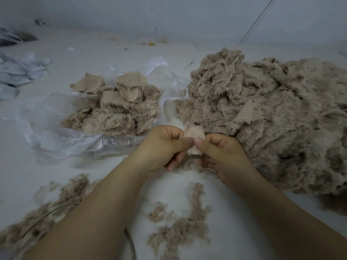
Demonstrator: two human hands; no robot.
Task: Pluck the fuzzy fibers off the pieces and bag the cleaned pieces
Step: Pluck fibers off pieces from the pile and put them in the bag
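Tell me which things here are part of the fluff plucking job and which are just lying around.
Part of the job:
left hand
right hand
held piece
big fuzzy pile
clear plastic bag
pieces on the bag
plucked fluff

Lying about:
white cloths
dark cable
orange scrap

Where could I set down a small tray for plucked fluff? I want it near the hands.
Bare white tabletop lies beyond the clear plastic bag holding the tan cleaned pieces. A smaller patch sits between the forearms, above the loose tan fibre clumps. The right side is crowded by the big fuzzy tan pile; near left holds scattered fluff.
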